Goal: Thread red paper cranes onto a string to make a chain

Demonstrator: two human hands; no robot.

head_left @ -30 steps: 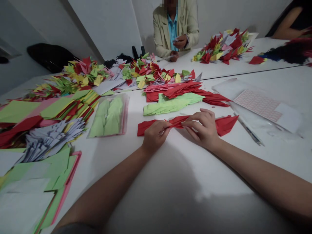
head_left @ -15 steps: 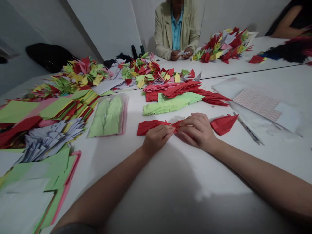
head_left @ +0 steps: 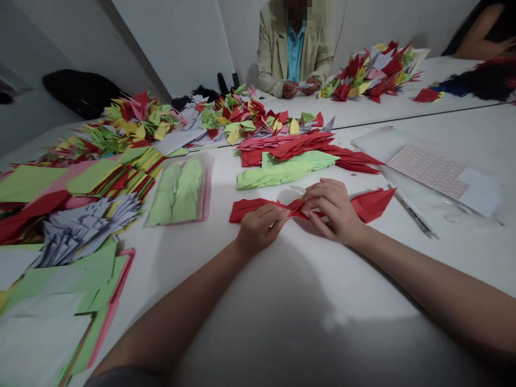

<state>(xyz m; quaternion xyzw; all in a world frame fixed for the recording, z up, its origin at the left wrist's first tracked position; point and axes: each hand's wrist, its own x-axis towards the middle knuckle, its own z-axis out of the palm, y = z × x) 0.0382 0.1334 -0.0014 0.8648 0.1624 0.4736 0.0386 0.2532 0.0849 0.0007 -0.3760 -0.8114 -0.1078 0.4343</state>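
Note:
A long folded red paper piece [head_left: 373, 203] lies across the white table [head_left: 282, 301] in front of me, its pointed ends sticking out left and right. My left hand [head_left: 260, 226] is closed, pinching the paper near its middle. My right hand [head_left: 334, 210] is curled over the same fold, fingers pressed on the red paper just right of the left hand. Beyond them lie a stack of folded green pieces [head_left: 282, 171] and a heap of folded red pieces [head_left: 306, 148].
Flat coloured sheets [head_left: 52, 188] and grey folded pieces [head_left: 80, 226] cover the left side. A clear sleeve of green paper [head_left: 181, 191] lies left of centre. A sticker sheet [head_left: 431, 171] and a pen [head_left: 413, 215] lie right. A person in a beige jacket [head_left: 282, 54] sits opposite, by piles of folded cranes [head_left: 371, 70].
Both hands stayed on the red paper, working the middle fold; the right hand shifted slightly and the paper's right point lifted back into line. The person opposite lowered their hands to the table.

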